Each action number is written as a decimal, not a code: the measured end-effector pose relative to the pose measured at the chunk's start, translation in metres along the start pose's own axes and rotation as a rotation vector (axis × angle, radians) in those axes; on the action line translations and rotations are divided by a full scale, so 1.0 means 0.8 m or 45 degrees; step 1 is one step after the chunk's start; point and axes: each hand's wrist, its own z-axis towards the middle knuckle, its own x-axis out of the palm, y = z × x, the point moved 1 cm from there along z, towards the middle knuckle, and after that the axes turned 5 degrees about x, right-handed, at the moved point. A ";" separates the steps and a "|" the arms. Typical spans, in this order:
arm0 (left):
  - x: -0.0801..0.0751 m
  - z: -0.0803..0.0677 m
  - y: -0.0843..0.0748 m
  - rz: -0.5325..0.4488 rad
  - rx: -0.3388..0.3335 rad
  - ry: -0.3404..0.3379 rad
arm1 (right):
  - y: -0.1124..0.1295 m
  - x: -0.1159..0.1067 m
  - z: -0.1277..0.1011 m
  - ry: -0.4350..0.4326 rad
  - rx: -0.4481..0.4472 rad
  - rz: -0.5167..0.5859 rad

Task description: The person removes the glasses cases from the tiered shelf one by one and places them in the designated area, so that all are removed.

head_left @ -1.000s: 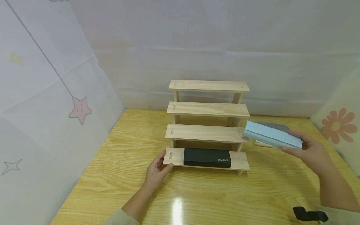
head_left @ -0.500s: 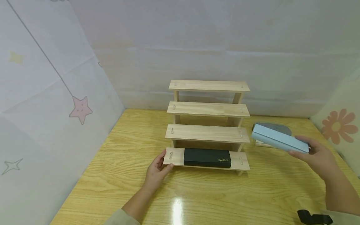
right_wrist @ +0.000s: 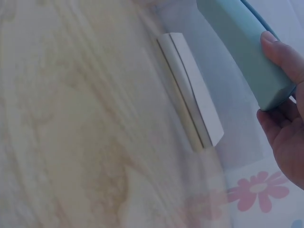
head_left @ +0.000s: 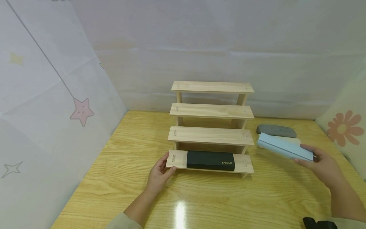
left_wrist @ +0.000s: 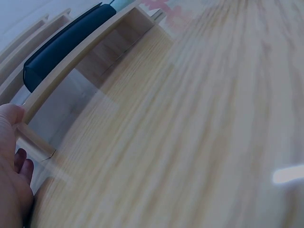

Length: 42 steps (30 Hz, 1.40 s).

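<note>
A four-step wooden rack [head_left: 211,136] stands on the wooden table [head_left: 200,197]. A black case [head_left: 210,160] marked KANOLD lies on its lowest step [left_wrist: 61,64]. My left hand [head_left: 160,173] holds the left end of that lowest step, thumb on top [left_wrist: 9,116]. My right hand [head_left: 321,160] grips a light blue case [head_left: 286,147] by its right end, held above the table to the right of the rack [right_wrist: 242,42]. Under it lies a cream-white case [right_wrist: 190,109], and behind that a grey case [head_left: 275,130].
White sheet walls close in the table on the left, back and right, with a pink star [head_left: 82,111] on the left and an orange flower [head_left: 341,127] on the right. Bare table lies in front of the rack.
My right hand has carried the blue case to the right and downward, away from the rack's third step, uncovering the grey and cream cases behind. The left hand has stayed put.
</note>
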 end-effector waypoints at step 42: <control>0.000 -0.001 0.001 0.002 -0.013 -0.002 | -0.051 0.014 0.002 0.145 0.095 -0.022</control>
